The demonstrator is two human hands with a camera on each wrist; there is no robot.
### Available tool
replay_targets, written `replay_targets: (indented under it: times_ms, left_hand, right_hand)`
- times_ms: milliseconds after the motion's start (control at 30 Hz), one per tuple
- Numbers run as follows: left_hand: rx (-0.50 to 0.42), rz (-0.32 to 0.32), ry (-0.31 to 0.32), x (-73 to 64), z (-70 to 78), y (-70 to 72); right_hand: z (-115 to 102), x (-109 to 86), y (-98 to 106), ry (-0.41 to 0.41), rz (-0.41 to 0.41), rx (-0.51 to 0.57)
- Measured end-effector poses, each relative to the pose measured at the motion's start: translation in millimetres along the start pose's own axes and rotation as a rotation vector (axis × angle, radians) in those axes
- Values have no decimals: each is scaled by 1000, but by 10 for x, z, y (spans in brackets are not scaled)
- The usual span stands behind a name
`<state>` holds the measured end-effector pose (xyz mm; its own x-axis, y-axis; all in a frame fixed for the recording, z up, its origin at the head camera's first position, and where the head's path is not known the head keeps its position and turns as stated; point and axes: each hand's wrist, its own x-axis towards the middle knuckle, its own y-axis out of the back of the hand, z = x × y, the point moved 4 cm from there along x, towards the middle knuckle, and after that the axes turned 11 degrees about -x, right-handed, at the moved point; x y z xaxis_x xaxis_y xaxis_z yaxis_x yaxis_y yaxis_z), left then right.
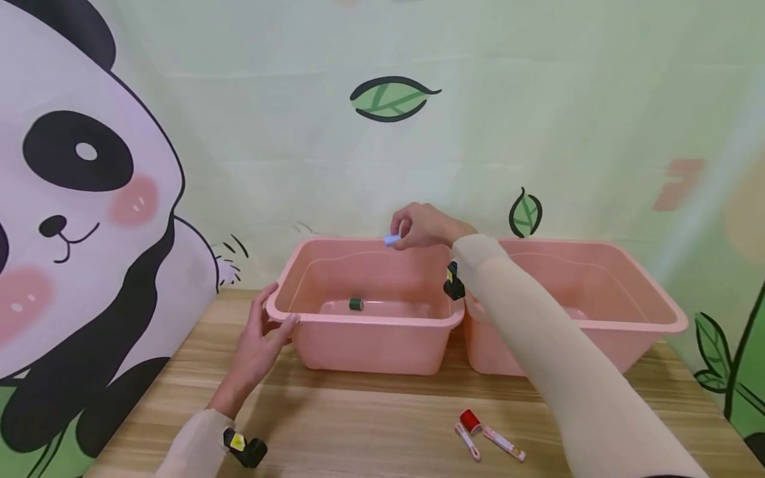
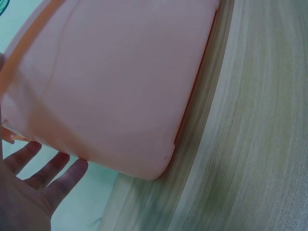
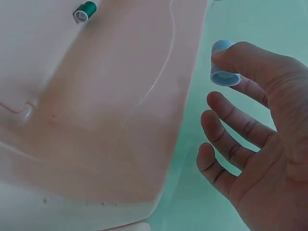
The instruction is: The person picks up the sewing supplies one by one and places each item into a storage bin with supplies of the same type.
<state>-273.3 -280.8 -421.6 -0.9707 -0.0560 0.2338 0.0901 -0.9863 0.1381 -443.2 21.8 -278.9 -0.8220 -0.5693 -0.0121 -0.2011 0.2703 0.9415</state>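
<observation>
Over the back rim of the left pink plastic bin (image 1: 370,345), my right hand (image 1: 425,226) pinches a light blue thread spool (image 3: 222,65) between thumb and index finger. The other three fingers are spread and loosely bent in the right wrist view. My left hand (image 1: 263,338) holds the same bin at its front left corner, thumb on the front rim and fingers along the outer side (image 2: 62,180). Inside this bin a green thread spool (image 1: 356,304) lies on its side on the floor.
A second pink bin (image 1: 645,325) stands just to the right, partly behind my right forearm. Near the front of the wooden table (image 1: 358,425) lie a red spool (image 1: 469,421) and two small slim pink-and-white items (image 1: 504,443). A printed panda cloth hangs behind.
</observation>
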Motion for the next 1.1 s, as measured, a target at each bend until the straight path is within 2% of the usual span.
replay_targets:
  times_ms: [333,933,1100]
  left_hand:
    - [-9,-1,-4,0,26,-14]
    - [-11,-11,9,-4,6,-18]
    - [-14,-11,11,-7,8,-18]
  right_hand:
    - [34,-15,-2,-15,5,-21]
    - [70,-46,-27,-129,-61,-10]
    - [73,-45,-26,-125,-70,-5]
